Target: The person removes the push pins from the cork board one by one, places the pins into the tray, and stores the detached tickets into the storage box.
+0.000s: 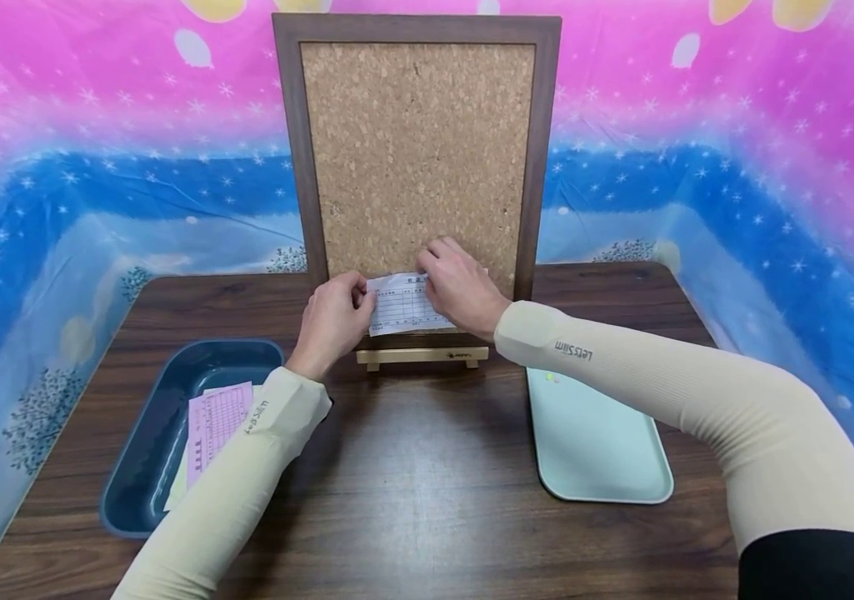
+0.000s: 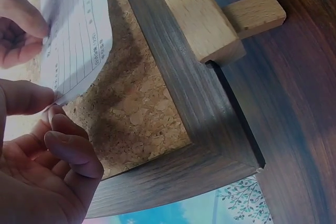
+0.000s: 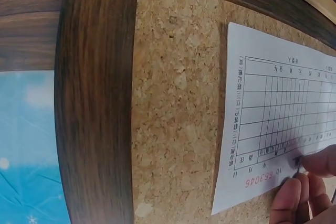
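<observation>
A white printed receipt slip (image 1: 392, 304) lies across the lower part of a cork board (image 1: 419, 158), slightly tilted. Its left edge is pinched between the thumb and forefinger of my left hand (image 1: 332, 321); the left wrist view shows that corner of the slip (image 2: 79, 30) lifted off the cork. My right hand (image 1: 464, 283) is at the slip's upper edge. In the right wrist view, its curled fingertips pinch a thin, dark pin (image 3: 300, 165) in front of the slip (image 3: 278, 108), beside red printed numbers. The pin's head is hidden by the fingers.
A wooden stand (image 1: 422, 356) supports the brown-framed board. At left, a dark blue tray (image 1: 122, 475) holds pink and pale printed slips (image 1: 217, 425). At right, a pale green tray (image 1: 599, 450) has small yellow and pink pieces (image 1: 550, 377) near its far edge, by my right forearm.
</observation>
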